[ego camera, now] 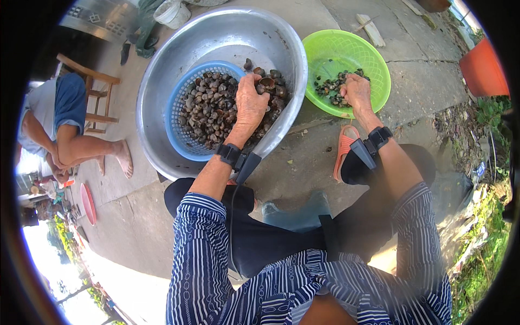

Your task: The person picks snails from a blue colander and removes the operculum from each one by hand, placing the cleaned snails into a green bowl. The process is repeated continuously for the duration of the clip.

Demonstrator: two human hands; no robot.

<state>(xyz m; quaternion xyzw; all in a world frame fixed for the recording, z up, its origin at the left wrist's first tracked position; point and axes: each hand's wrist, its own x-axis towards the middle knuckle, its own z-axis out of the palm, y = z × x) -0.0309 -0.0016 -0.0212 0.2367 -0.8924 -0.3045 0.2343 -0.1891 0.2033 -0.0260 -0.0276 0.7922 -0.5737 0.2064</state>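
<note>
A large metal basin [219, 20] holds a blue plastic colander [172, 122] full of small dark snails [209, 107]. Larger snails [280, 91] lie in the basin to the colander's right. My left hand [252, 101] is over the colander's right rim, fingertips at the larger snails; whether it grips one cannot be told. To the right stands a lime-green plastic basket [345, 38] with a pile of small dark snails [331, 89] in it. My right hand [357, 91] reaches into that pile with curled fingers, and its fingertips are hidden.
At the left a seated person [69, 130] is beside a wooden chair [97, 77]. A white bucket [172, 14] stands behind the basin, a red-orange pot [483, 69] at the far right. A pink basin [88, 204] and a piece of wood [370, 30] are on the concrete.
</note>
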